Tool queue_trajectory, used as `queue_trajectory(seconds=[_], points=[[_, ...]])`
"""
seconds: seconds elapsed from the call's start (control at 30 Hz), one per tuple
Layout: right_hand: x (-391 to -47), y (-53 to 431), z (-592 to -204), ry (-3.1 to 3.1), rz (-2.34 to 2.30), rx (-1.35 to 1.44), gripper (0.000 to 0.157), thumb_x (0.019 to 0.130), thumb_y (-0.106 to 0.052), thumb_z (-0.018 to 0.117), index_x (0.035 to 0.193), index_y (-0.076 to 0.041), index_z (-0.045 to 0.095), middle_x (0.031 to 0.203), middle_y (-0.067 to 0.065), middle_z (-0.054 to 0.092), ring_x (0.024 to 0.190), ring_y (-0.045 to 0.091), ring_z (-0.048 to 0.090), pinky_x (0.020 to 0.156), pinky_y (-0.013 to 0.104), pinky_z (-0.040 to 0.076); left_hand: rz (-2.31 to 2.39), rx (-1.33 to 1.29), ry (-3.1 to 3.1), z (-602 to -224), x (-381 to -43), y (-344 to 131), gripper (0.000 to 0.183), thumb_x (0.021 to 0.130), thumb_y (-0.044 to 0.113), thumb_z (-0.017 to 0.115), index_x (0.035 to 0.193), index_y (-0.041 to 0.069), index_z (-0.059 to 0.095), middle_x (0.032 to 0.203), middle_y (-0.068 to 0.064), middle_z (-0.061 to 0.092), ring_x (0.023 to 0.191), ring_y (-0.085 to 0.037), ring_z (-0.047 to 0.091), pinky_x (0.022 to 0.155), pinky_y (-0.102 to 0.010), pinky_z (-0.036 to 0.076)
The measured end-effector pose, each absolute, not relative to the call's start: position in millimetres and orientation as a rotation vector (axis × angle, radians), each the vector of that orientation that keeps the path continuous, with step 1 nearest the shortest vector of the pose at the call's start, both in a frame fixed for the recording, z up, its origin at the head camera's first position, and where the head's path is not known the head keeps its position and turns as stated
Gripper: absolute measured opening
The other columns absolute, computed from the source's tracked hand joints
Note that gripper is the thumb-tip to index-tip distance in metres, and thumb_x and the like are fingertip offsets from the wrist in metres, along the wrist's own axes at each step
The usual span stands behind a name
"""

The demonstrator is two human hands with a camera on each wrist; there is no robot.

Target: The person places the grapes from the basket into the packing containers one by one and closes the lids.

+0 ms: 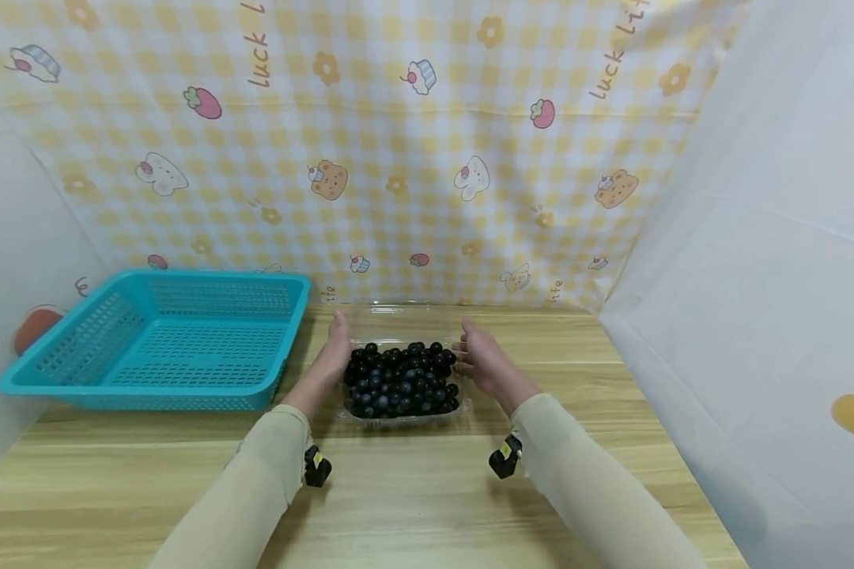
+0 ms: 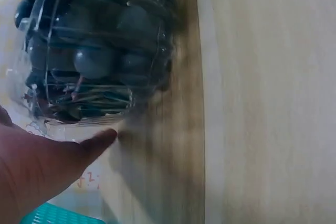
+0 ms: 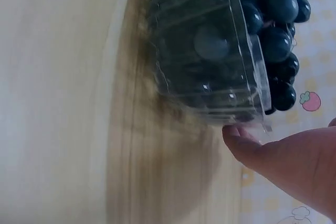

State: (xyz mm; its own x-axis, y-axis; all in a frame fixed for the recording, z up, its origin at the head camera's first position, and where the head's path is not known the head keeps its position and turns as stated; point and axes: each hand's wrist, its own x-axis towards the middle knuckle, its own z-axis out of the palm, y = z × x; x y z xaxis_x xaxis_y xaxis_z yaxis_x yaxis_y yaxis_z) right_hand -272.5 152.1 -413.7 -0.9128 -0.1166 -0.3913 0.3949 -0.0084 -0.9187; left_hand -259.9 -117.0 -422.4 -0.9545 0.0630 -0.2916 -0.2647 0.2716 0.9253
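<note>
A clear plastic clamshell box (image 1: 406, 421) heaped with black grapes (image 1: 402, 379) stands on the table, its transparent lid (image 1: 398, 320) raised at the back. My left hand (image 1: 333, 356) is at the box's left end, thumb up and extended. In the left wrist view, fingers of that hand (image 2: 47, 158) reach close to the ribbed wall. At the opposite end is my right hand (image 1: 489, 365), its fingers directed at the box side. The right wrist view has a fingertip of this hand (image 3: 294, 163) at the box's corner; firm contact is hard to judge.
A blue-green plastic basket (image 1: 285, 348) with slotted walls sits left of the box. The wood-grain table (image 1: 413, 498) extends in front. A yellow checked cloth (image 1: 398, 221) hangs behind, with a white sheet (image 1: 754, 237) along the right side.
</note>
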Motion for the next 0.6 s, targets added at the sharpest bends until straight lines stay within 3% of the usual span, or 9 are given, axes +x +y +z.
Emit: queue_trajectory(seconds=[0.2,0.37,0.5,0.6], points=[[-268.5,152.7,-412.1,1.91,-2.0,0.25,0.073,0.117,-0.046,0.03,0.168,0.003,0.014,0.173,0.018,0.029,0.132,0.031,0.045,0.114,0.046,0.044,1.873,-0.171,2.172,-419.6,-260.1,-119.3,0.089,0.105,0.072,0.001,0.172,0.013,-0.009,0.178,-0.023,0.014,0.164,-0.044,0.02,0.135,-0.064,0.007],[-268.8,155.0,-412.5,1.907,-2.007,0.242,0.072,0.117,-0.046,0.029,0.168,0.003,0.016,0.173,0.019,0.029,0.155,0.041,0.036,0.127,0.057,0.038,1.901,-0.171,2.184,-414.4,-260.5,-118.5,0.089,0.105,0.075,0.005,0.171,0.018,-0.013,0.179,-0.019,0.011,0.164,-0.043,0.021,0.135,-0.063,0.007],[-269.1,155.2,-413.0,1.901,-2.03,0.244,0.061,0.117,-0.046,0.03,0.154,0.001,0.034,0.169,0.019,0.032,0.154,0.042,0.037,0.126,0.061,0.038,1.902,-0.178,2.233,-408.7,-258.2,-118.3,0.088,0.105,0.074,0.008,0.172,0.02,-0.01,0.18,-0.016,0.009,0.166,-0.042,0.015,0.135,-0.063,0.005],[-268.3,156.4,-412.9,1.902,-2.054,0.24,0.053,0.117,-0.045,0.03,0.144,-0.001,0.039,0.164,0.019,0.034,0.15,0.041,0.039,0.123,0.062,0.041,1.915,-0.157,2.26,-404.2,-255.7,-118.0,0.088,0.105,0.076,0.01,0.172,0.023,-0.009,0.181,-0.012,0.007,0.167,-0.041,0.012,0.135,-0.064,0.006]])
